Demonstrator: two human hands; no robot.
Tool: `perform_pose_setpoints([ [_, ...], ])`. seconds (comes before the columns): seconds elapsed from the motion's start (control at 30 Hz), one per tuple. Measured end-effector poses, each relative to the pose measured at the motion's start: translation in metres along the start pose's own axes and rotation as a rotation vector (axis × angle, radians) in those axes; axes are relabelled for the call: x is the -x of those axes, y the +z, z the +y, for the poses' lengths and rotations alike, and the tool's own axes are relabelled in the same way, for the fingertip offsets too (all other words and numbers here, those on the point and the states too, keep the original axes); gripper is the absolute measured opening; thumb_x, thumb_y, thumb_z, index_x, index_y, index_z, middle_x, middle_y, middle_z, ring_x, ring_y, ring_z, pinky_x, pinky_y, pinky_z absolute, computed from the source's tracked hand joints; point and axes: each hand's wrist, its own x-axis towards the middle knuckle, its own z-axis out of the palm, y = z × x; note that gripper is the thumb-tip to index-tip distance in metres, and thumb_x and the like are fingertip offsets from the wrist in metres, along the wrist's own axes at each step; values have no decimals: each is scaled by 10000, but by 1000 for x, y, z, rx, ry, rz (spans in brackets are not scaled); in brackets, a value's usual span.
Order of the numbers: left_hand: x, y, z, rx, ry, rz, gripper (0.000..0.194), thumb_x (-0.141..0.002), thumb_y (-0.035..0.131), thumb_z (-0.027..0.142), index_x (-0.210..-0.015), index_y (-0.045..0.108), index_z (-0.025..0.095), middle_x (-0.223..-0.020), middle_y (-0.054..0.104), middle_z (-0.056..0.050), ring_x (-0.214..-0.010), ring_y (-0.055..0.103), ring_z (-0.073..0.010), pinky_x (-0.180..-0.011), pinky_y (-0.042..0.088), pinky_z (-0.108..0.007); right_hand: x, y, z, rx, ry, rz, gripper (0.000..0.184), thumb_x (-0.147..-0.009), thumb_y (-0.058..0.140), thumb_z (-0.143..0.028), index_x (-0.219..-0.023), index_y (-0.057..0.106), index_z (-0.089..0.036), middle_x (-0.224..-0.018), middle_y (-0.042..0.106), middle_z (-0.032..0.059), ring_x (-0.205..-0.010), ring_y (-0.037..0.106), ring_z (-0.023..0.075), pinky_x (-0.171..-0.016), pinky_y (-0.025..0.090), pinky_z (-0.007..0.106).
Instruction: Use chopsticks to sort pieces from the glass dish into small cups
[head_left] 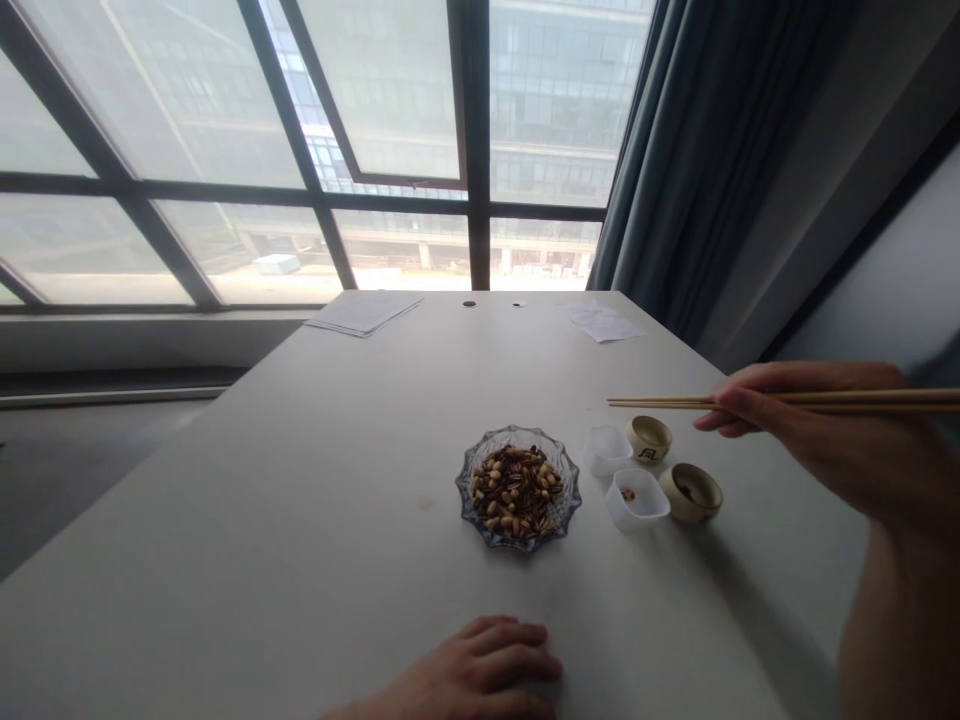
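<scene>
My right hand (780,400) grips a pair of wooden chopsticks (660,403), held nearly level with their tips together and pointing left above the small cups. On the table below my left hand (495,665) lies flat, fingers a little apart, holding nothing. Just beyond it stands a scalloped glass bowl (466,510) filled with mixed nuts and seeds (517,490). To its right are two clear plastic cups, the far cup (607,450) and the near cup (646,510), which has a few brown bits inside. Beside them sit a small ceramic cup (649,440) and a larger ceramic cup (696,492) with something dark in it.
All this stands on a white table (300,500). Stacked papers (367,313) lie at its far left, and a loose sheet (606,321) at the far right. Behind are large windows (405,100), with a dark blue curtain (675,150) on the right.
</scene>
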Motion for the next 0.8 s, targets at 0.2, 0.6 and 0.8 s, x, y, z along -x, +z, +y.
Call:
perform_pose_setpoints([
  [0.2, 4, 24, -16, -52, 46, 35, 178, -1059, 647, 222, -1233, 641, 259, -1436, 695, -59, -1428, 571, -235, -1244, 405, -349, 19, 39, 1, -308, 75, -104, 450, -816, 828, -637, -882, 834, -192, -791, 826, 116, -722, 820, 279, -694, 702, 355],
  [0.6, 7, 37, -22, -104, 84, 101, 163, -1066, 639, 215, -1226, 635, 244, -1435, 696, -51, -1425, 571, -226, -1250, 387, -335, 78, 97, 49, -518, 348, -237, 599, -756, 826, -719, -769, 804, -121, -672, 782, 149, -603, 792, 258, -544, 643, 265],
  [0.8, 7, 34, -21, -71, 73, 85, 166, -1060, 639, 209, -1221, 622, 242, -1463, 680, -53, -1443, 554, -232, -1254, 384, -343, 73, 96, 54, -505, 534, -132, 541, -715, 895, -641, -758, 776, -116, -755, 807, 133, -604, 796, 241, -498, 638, 226],
])
